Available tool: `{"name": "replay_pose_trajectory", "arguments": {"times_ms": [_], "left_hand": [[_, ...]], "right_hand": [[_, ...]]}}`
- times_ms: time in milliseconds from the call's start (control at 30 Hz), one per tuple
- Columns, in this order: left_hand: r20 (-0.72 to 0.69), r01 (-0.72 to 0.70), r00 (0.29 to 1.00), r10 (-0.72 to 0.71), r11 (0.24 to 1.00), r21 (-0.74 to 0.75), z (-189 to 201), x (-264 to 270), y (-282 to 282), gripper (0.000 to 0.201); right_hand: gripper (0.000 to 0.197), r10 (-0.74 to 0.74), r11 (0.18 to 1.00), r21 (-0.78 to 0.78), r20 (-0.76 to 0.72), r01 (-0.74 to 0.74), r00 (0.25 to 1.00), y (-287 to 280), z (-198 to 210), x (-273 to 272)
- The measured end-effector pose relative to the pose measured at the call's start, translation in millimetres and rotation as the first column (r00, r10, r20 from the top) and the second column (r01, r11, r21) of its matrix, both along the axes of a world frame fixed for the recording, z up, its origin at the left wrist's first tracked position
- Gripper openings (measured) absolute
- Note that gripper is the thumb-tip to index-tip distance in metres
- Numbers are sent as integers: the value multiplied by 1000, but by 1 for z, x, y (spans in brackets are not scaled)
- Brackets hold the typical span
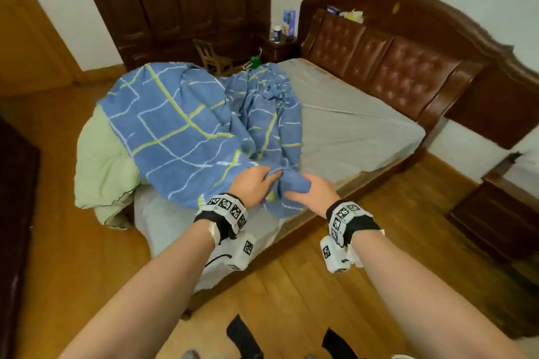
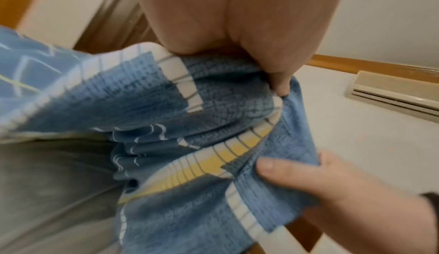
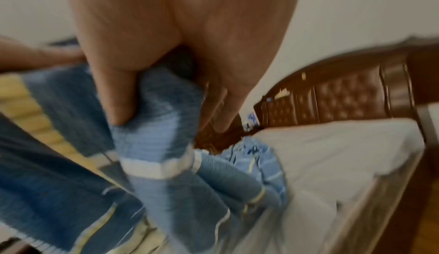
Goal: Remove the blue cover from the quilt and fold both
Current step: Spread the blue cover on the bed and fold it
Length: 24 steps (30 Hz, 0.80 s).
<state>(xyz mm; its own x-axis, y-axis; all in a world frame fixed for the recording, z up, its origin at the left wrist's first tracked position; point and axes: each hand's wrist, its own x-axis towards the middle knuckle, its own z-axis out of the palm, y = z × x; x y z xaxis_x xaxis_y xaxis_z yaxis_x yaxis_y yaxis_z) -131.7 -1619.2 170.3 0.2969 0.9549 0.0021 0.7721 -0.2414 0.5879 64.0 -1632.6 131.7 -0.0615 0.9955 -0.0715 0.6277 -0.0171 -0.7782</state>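
Blue cover (image 1: 180,131), white and yellow-green line grid, lies crumpled over the foot end and near edge of the bed (image 1: 358,131); pale green quilt (image 1: 102,166) protrudes from it, overhanging the foot corner. Left hand (image 1: 253,181) and right hand (image 1: 312,191), side by side at the near edge, each have fingers curled around a bunched fold of the cover.

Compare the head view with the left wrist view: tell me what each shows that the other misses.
Only the head view shows the pale green quilt sticking out of the blue cover, the padded headboard and the small wooden chair. Only the left wrist view shows the wall air conditioner. Both show the left hand and right hand gripping the cover's bunched edge.
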Motion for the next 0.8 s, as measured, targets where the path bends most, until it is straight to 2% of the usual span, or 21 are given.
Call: {"name": "replay_pose_trajectory", "arguments": {"times_ms": [67, 167, 200, 267, 367, 400, 433, 500, 533, 567, 600, 667, 700, 767, 800], "left_hand": [[55, -67, 996, 66, 998, 2, 7, -3, -19, 52], [106, -206, 972, 208, 978, -25, 17, -25, -52, 51], [127, -285, 950, 286, 958, -27, 18, -38, -63, 51], [134, -454, 880, 455, 890, -37, 17, -68, -84, 52], [30, -573, 817, 576, 816, -74, 4, -118, -124, 39], [10, -579, 812, 583, 809, -102, 3, -130, -140, 33], [21, -557, 826, 564, 820, -129, 1, -138, -155, 44], [89, -473, 867, 490, 867, -161, -4, -145, -171, 78], [92, -443, 883, 461, 881, -163, -4, -144, -174, 83], [85, -418, 897, 434, 895, -155, -5, -142, -175, 75], [77, -408, 904, 420, 903, -135, -6, -141, -175, 57], [137, -427, 889, 436, 899, -96, -3, -138, -177, 18], [189, -432, 879, 437, 899, -69, 1, -137, -179, 10], [296, -441, 855, 427, 897, -22, 7, -134, -182, 23], [331, -444, 844, 423, 896, -14, 9, -133, -183, 25]], "right_hand": [[14, 42, 999, -23, -100, -45, 994, 2, -11, -1], [10, 84, 996, -5, -262, -88, 962, 0, -8, -23], [10, 107, 993, -19, -271, -116, 957, 0, -7, -34], [27, 200, 977, -33, -218, -212, 955, 0, -1, -63], [34, 410, 909, -18, -135, -416, 902, -12, 15, -107], [31, 488, 870, -30, -101, -493, 867, -20, 24, -120], [27, 565, 821, -53, -70, -568, 822, -27, 32, -132], [33, 681, 725, -122, -19, -678, 732, -41, 42, -154], [37, 713, 695, -152, 22, -703, 700, -46, 43, -161], [38, 729, 681, -166, 57, -714, 682, -49, 42, -167], [37, 729, 681, -170, 64, -712, 682, -52, 42, -170], [38, 694, 715, -127, 5, -688, 720, -54, 41, -170], [40, 675, 732, -84, -46, -676, 736, -53, 42, -167], [43, 659, 747, -20, -105, -664, 745, -48, 40, -159], [46, 663, 746, -23, -59, -665, 746, -44, 37, -152]]}}
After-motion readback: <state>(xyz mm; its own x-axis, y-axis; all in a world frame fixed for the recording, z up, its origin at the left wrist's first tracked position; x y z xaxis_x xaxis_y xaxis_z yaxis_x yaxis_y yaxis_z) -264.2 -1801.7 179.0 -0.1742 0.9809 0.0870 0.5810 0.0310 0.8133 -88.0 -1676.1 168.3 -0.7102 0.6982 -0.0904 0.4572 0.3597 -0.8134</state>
